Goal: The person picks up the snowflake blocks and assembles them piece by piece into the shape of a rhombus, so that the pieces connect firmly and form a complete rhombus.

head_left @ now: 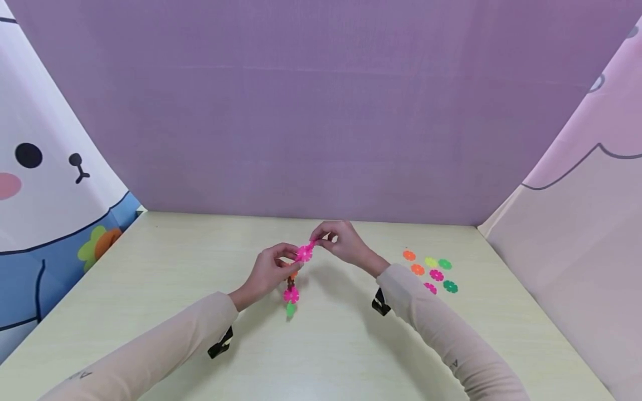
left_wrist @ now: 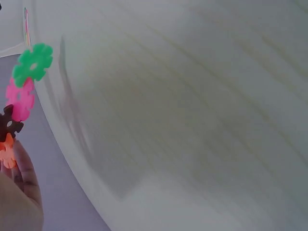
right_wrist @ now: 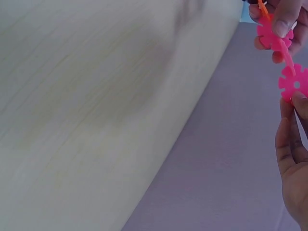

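A chain of flower-shaped plastic snowflake discs hangs from the left hand (head_left: pixel 267 272) over the table. From its low end up, the head view shows a green disc (head_left: pixel 290 309), a pink disc (head_left: pixel 291 295), a brown disc (head_left: pixel 291 283) and an orange disc. Left thumb and fingers pinch a pink disc (head_left: pixel 304 254) higher on the chain. The right hand (head_left: pixel 345 243) pinches another pink disc (right_wrist: pixel 291 85) by its edge. In the right wrist view that disc meets a pink disc (right_wrist: pixel 287 58) seen edge-on; whether they interlock, I cannot tell. The left wrist view shows the green disc (left_wrist: pixel 33 62) outermost.
Several loose discs, orange, yellow, pink and green, lie right of the hands, among them a dark green disc (head_left: pixel 450 287). The right sleeve (head_left: pixel 426 312) passes close to them. A purple cloth (head_left: pixel 321 122) rises behind the pale table (head_left: pixel 200 239).
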Tool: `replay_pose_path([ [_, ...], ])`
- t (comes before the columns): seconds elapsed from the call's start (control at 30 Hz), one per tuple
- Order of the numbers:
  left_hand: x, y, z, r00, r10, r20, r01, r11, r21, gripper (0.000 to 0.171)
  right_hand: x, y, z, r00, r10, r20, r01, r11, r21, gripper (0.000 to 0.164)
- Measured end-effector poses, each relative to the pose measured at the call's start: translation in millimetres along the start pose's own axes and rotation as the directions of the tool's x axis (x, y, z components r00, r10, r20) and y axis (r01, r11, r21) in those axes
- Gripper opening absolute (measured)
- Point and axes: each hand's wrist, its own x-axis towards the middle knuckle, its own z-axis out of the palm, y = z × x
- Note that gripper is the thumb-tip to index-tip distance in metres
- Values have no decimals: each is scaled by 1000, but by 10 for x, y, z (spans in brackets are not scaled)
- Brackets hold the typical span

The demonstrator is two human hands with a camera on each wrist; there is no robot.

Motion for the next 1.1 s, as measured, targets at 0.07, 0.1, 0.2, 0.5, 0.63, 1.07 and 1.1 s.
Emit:
replay_pose_path([
  [0.07, 36, -83, 19, 1000, -4, 5, 4, 1000, -3, 33, -1, 2, -7, 1000, 7, 3, -7, 1000, 0, 8],
  [0.1, 46, -109, 25, 1000, 0, 8, 0, 1000, -2, 33, -1, 1, -12, 1000, 10, 5, -10, 1000, -1, 8],
  [0.2, 64, -138, 32, 1000, 7, 20, -7, 1000, -9, 33, -7, -2, -34, 1000, 26, 14, -26, 1000, -7, 11],
  [0.5, 64, -105, -7, 999, 19, 30, -18, 999, -49, 34, -153, 50, -212, 990, 139, 7, -139, 990, -38, 16],
  [0.63, 64, -89, -41, 999, 29, 25, -28, 999, -45, 35, -288, 121, -318, 985, 172, -2, -172, 984, -38, 18],
  [1.07, 87, -92, -130, 999, 38, -9, -38, 999, 10, 35, -896, 427, -640, 955, 296, 0, -293, 947, -134, 18],
  [1.1, 87, -88, -133, 999, 40, -11, -40, 999, 14, 34, -945, 451, -663, 951, 308, 0, -304, 941, -145, 19],
])
